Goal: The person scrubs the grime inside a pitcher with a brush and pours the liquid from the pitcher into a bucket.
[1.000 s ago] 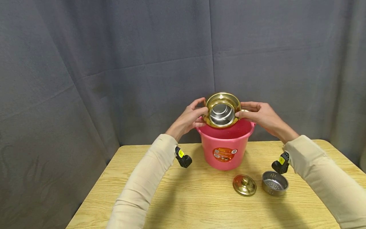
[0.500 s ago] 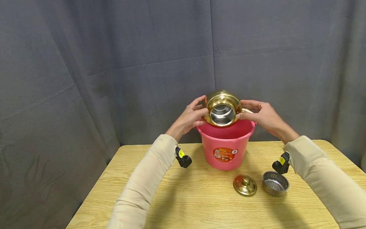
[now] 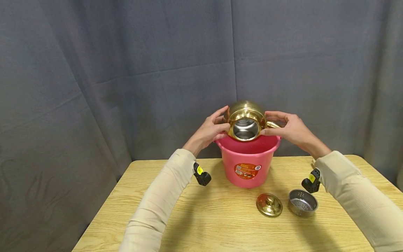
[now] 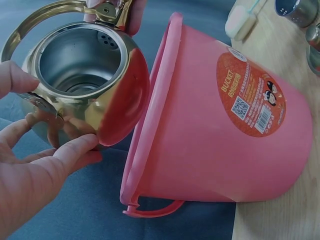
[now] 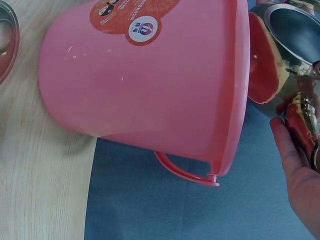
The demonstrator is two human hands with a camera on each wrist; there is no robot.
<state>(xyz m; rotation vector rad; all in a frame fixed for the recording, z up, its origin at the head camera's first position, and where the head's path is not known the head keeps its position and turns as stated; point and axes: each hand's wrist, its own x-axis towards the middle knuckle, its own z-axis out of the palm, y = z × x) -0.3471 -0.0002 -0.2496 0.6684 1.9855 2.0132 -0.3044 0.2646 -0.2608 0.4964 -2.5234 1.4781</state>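
A shiny gold teapot [image 3: 247,107], lidless and tipped with its round mouth toward me and downward, is held over the pink bucket [image 3: 247,164]. My left hand [image 3: 208,130] grips its left side between thumb and fingers; my right hand [image 3: 292,131] grips the right side, by the spout [image 3: 273,125]. Silvery metal shows inside the teapot. In the left wrist view its arched handle [image 4: 40,12] is swung away from the mouth. On the table, in front of the bucket, lie the gold lid [image 3: 269,206] and a perforated steel strainer [image 3: 303,203].
The bucket stands upright near the back of the wooden table [image 3: 220,217], a grey curtain [image 3: 176,87] behind it. Its carrying handle [image 4: 160,210] hangs at one side. A small white oval object with a cord [image 4: 241,22] lies on the table.
Both hands have turned the teapot so its mouth points further down and more of its rounded body shows above. The spout shows more clearly at the right. Bucket, lid and strainer stay put.
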